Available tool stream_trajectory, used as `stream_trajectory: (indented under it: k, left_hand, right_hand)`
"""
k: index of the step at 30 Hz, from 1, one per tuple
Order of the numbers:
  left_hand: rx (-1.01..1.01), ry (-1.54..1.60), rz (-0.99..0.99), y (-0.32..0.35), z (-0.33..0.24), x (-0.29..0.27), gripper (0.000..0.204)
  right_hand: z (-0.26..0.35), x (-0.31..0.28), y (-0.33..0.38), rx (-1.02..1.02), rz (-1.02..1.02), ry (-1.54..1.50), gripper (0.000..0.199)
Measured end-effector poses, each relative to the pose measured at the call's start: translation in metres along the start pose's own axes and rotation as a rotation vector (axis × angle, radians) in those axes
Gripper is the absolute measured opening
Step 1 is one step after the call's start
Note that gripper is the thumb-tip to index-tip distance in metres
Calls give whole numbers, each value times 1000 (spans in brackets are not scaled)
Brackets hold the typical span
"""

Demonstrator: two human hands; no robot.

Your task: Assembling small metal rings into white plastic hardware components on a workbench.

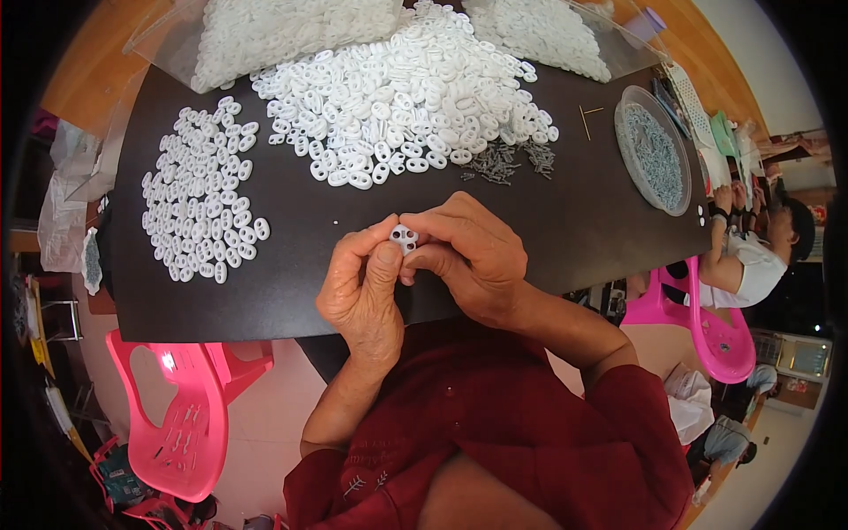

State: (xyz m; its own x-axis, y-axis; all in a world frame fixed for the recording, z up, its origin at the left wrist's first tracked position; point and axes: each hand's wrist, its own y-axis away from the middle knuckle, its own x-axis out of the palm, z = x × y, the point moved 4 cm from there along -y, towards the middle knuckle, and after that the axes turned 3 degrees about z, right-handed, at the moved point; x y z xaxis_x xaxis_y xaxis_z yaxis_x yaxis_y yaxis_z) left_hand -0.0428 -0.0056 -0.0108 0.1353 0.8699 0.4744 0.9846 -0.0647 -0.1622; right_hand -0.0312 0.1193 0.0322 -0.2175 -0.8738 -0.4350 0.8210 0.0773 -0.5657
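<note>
In front of my chest, my left hand (358,287) and my right hand (473,256) meet over a small white plastic piece (404,237) with dark holes. Thumb and index finger of each hand pinch it from either side, so its edges are partly hidden. Beyond my hands lies a heap of loose white oval two-hole pieces (406,97). A little cluster of dark grey slim parts (495,165) rests against the near right side of that heap. To the left, similar white ovals (199,199) are spread in a separate group.
Two clear containers of white pieces (291,44) (548,40) stand at the far edge of the dark table (291,296). On the right sit a round clear tub of grey parts (654,159) and thin brass-coloured sticks (585,122). Pink chairs (199,415) flank me; another person (751,256) sits at right.
</note>
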Motion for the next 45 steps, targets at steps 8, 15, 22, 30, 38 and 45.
stream_trajectory:
  k: [8, 15, 22, 30, 38, 45]
  left_hand:
    - [12, 0, -47, 2, 3, 0, 17]
    - [-6, 2, -38, 1, -4, 0, 17]
    - [22, -9, 14, -1, -7, -2, 20]
    - [58, -115, -24, 2, -13, 1, 21]
    - [103, -208, -32, 7, -11, 6, 23]
    - [35, -81, -65, 9, -12, 8, 22]
  right_hand:
    - [0, 2, 1, -80, -53, 35, 28]
    - [2, 4, 4, 18, -57, 32, 30]
    - [0, 5, 3, -16, -14, 16, 28]
    - [5, 11, 4, 17, -27, -31, 29]
    - [9, 14, 6, -119, -110, 105, 24]
    - [10, 10, 9, -176, -111, 106, 27]
